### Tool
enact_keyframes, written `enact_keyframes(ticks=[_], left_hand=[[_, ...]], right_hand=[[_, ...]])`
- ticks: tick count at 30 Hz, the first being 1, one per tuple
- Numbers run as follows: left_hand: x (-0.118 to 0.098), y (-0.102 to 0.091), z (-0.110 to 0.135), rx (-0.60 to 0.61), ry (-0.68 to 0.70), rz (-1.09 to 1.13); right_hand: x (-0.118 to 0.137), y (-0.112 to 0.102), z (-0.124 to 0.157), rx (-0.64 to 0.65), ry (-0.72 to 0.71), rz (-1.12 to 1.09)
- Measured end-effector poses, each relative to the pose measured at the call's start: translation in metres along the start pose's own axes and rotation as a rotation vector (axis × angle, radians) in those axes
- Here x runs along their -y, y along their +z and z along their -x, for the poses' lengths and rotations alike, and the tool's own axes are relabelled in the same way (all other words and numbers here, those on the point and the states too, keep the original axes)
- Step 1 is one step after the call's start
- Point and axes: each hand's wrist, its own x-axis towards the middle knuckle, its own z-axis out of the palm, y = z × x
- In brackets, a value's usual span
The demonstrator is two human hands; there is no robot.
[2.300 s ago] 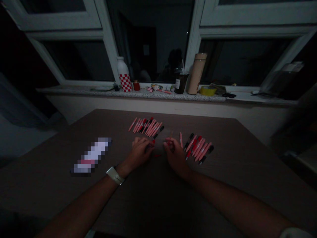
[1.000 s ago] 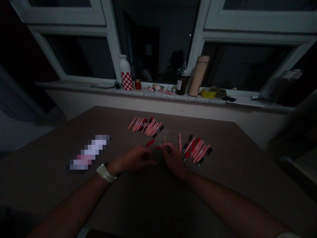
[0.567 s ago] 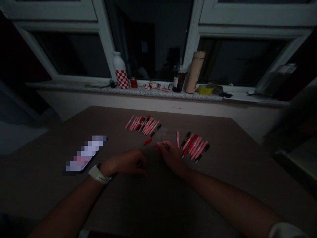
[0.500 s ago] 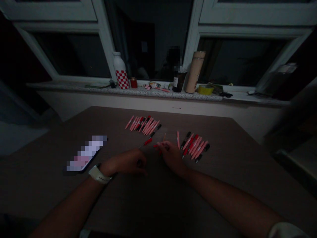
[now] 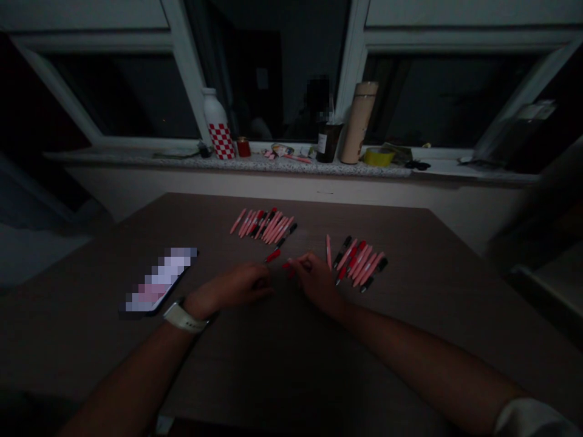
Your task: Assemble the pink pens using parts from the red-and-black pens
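Note:
Over the middle of the table, my left hand (image 5: 241, 284) has loosely curled fingers with the thumb held apart, and nothing shows in it. A watch with a pale strap (image 5: 184, 317) is on that wrist. My right hand (image 5: 315, 278) pinches a red pen (image 5: 286, 265) between thumb and fingers; most of the pen is hidden by the hand. Another red pen (image 5: 272, 255) lies just beyond my left hand, near the row of pink, red and black pens (image 5: 266, 226). Right of my right hand lies a second row of similar pens (image 5: 359, 262), with a single pink pen (image 5: 328, 252) at its left end.
A phone (image 5: 161, 279) with a lit screen lies on the left of the table (image 5: 113, 358). On the windowsill behind stand a checkered bottle (image 5: 221, 130), a small red jar (image 5: 243, 147), a dark cup (image 5: 328, 144), a tan flask (image 5: 359, 124) and a yellow tape roll (image 5: 379, 157).
My left hand has shifted slightly up and its thumb has risen nearer the fingers. My right hand stays nearly in place, still pinching the red pen. The view has tilted slightly.

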Motion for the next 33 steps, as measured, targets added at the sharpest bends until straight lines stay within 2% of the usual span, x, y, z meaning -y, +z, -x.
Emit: enact_keyframes(ticks=[10, 19, 26, 33], left_hand=[[0.000, 0.000, -0.002, -0.073, 0.011, -0.162], [0.007, 0.013, -0.007, -0.221, -0.021, -0.052], [0.004, 0.012, -0.011, -0.335, 0.074, 0.026], [-0.001, 0.014, -0.013, -0.386, -0.011, 0.032]], right_hand=[[0.002, 0.000, 0.000, 0.035, 0.001, -0.048], [0.000, 0.001, 0.000, 0.070, 0.007, -0.091], [-0.001, 0.002, 0.000, 0.097, 0.004, -0.106], [-0.002, 0.003, 0.000, 0.116, 0.007, -0.056]])
